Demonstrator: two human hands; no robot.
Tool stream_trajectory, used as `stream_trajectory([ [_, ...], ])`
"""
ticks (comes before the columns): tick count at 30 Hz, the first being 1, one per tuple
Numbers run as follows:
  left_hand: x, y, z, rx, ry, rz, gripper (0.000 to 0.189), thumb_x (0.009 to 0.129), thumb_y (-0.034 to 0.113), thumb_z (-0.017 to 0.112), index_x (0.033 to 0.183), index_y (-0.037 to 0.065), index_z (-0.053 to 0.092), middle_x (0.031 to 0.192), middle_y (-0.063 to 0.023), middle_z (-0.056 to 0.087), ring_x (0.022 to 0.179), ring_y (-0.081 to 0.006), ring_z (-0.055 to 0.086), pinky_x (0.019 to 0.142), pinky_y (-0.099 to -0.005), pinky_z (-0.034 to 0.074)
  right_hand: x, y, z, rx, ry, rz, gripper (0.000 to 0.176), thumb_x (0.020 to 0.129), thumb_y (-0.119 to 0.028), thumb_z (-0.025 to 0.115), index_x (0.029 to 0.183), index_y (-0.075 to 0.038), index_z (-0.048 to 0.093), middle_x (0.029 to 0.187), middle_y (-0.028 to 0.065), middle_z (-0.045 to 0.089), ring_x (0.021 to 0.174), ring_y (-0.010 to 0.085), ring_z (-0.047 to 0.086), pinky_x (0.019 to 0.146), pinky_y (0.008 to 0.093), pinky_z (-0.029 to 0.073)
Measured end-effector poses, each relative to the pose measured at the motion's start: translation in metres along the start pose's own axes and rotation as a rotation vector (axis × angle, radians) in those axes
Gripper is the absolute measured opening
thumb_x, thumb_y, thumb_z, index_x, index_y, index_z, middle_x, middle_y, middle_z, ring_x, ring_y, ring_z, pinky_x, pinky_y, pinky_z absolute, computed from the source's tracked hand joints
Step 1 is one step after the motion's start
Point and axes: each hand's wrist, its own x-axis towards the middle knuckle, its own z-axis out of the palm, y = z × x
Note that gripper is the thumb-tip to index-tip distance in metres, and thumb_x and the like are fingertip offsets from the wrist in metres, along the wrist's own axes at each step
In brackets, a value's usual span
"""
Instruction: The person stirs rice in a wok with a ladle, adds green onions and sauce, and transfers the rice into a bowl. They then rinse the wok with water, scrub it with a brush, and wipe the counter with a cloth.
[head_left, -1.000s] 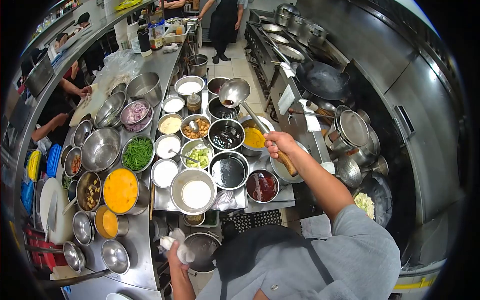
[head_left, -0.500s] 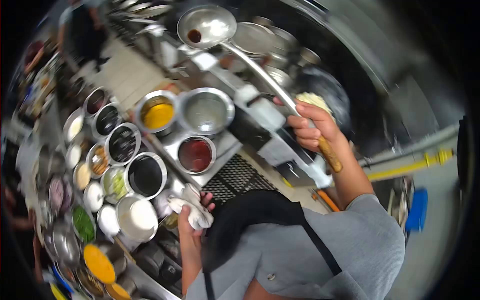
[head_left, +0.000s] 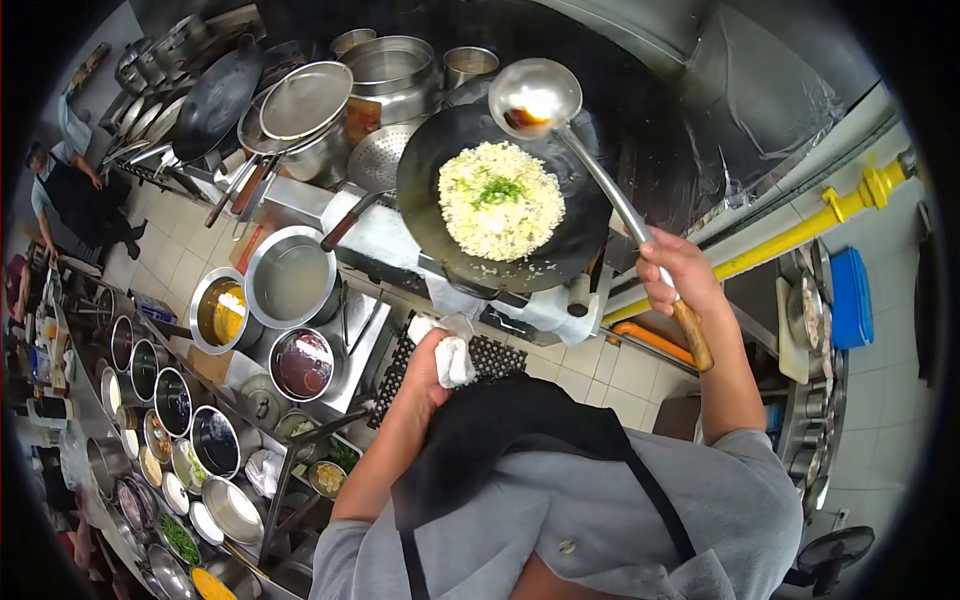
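My side, the right hand closes round the ladle, slanted up-left over the upper-centre wok (left hand, lower, clutching cloth).

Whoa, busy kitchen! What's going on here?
A person is at a dark wok. Their right hand grips the handle of a metal ladle, its bowl held above the far side of the wok with a little dark sauce in it. The left hand holds a bunched white cloth. In the wok sits a pale, rice-like heap topped with green bits.
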Motion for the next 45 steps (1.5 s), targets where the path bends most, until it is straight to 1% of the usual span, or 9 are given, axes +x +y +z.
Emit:
stream_trajectory([
  [8, 0.024, 0.019, 0.054, 0.036, 0.126, 0.002, 0.041, 0.083, 0.04, 0.036, 0.104, 0.011, 0.057, 0.098, -0.0112, 0.061, 0.089, -0.0316, 0.057, 0.074, -0.0511, 0.046, 0.03, 0.024, -0.076, 0.118, 0.029, 0.168, 0.025, 0.09, -0.015, 0.055, 0.115, -0.01, 0.053, 0.062, -0.0009, 0.048, 0.037, 0.0047, 0.035, 0.031, 0.0221, 0.028],
  [12, 0.031, 0.052, 0.068, 0.151, 0.118, -0.045, 0.036, 0.083, 0.041, 0.041, 0.099, 0.014, 0.058, 0.099, -0.0106, 0.062, 0.089, -0.03, 0.059, 0.077, -0.0499, 0.046, 0.053, 0.044, -0.077, 0.272, 0.013, 0.122, 0.025, 0.09, -0.012, 0.056, 0.114, -0.008, 0.054, 0.061, -0.0009, 0.047, 0.038, 0.0054, 0.036, 0.032, 0.0217, 0.029],
  [16, 0.078, 0.066, 0.062, 0.324, 0.035, -0.033, 0.023, 0.084, 0.018, 0.054, 0.1, 0.001, 0.057, 0.089, -0.0124, 0.064, 0.077, -0.0261, 0.064, 0.068, -0.0391, 0.054, 0.038, 0.062, -0.062, -0.452, 0.356, -0.061, 0.037, 0.088, -0.005, 0.054, 0.124, -0.005, 0.049, 0.057, -0.0003, 0.043, 0.037, 0.0084, 0.04, 0.032, 0.0243, 0.031],
  [18, 0.103, 0.058, 0.068, 0.445, 0.059, 0.044, 0.022, 0.086, 0.014, 0.052, 0.101, -0.001, 0.056, 0.087, -0.0123, 0.065, 0.075, -0.0226, 0.065, 0.068, -0.0354, 0.054, 0.035, 0.05, -0.05, -0.19, 0.26, 0.185, 0.042, 0.086, -0.003, 0.054, 0.127, -0.006, 0.047, 0.055, -0.0004, 0.043, 0.037, 0.0083, 0.04, 0.032, 0.0249, 0.032],
  [23, 0.218, 0.111, 0.12, 0.366, -0.068, -0.082, 0.018, 0.088, 0.013, 0.049, 0.096, -0.001, 0.055, 0.084, -0.0143, 0.064, 0.071, -0.0265, 0.065, 0.059, -0.0426, 0.055, 0.167, 0.065, -0.033, -0.423, 0.439, -0.227, 0.047, 0.084, -0.004, 0.057, 0.13, -0.008, 0.047, 0.055, 0.0001, 0.045, 0.039, 0.0095, 0.044, 0.033, 0.0271, 0.034],
  [32, 0.312, 0.131, 0.129, 0.233, -0.124, -0.126, 0.022, 0.09, 0.017, 0.046, 0.1, 0.0, 0.055, 0.083, -0.0121, 0.064, 0.069, -0.0253, 0.065, 0.059, -0.0397, 0.055, 0.33, 0.018, -0.045, -0.646, 0.676, -0.113, 0.041, 0.084, -0.012, 0.058, 0.123, -0.002, 0.052, 0.058, 0.0073, 0.053, 0.039, 0.0142, 0.048, 0.037, 0.0309, 0.039],
  [36, 0.247, 0.179, 0.147, 0.259, -0.077, -0.426, 0.036, 0.086, 0.038, 0.055, 0.111, 0.012, 0.052, 0.101, -0.0108, 0.06, 0.091, -0.0306, 0.059, 0.08, -0.0572, 0.048, 0.324, 0.037, -0.029, -0.981, 0.49, -0.145, 0.05, 0.083, -0.02, 0.059, 0.129, -0.004, 0.048, 0.107, 0.0263, 0.061, 0.1, 0.0358, 0.06, 0.088, 0.0364, 0.045],
  [38, 0.246, 0.181, 0.149, 0.227, -0.109, -0.468, 0.041, 0.083, 0.041, 0.059, 0.114, 0.016, 0.05, 0.107, -0.0111, 0.057, 0.097, -0.0332, 0.054, 0.087, -0.0633, 0.04, 0.282, 0.042, -0.026, -1.101, 0.363, -0.211, 0.054, 0.082, -0.021, 0.059, 0.133, -0.006, 0.045, 0.116, 0.0254, 0.057, 0.109, 0.0366, 0.056, 0.092, 0.0364, 0.043],
  [45, 0.254, 0.167, 0.129, 0.147, -0.175, -0.274, 0.035, 0.087, 0.031, 0.055, 0.116, 0.01, 0.051, 0.111, -0.0133, 0.058, 0.102, -0.0323, 0.057, 0.087, -0.0537, 0.047, 0.17, 0.009, -0.026, -1.539, 0.379, 0.276, 0.06, 0.086, -0.025, 0.051, 0.142, -0.015, 0.03, 0.102, 0.0226, 0.063, 0.093, 0.0392, 0.061, 0.084, 0.0451, 0.048],
])
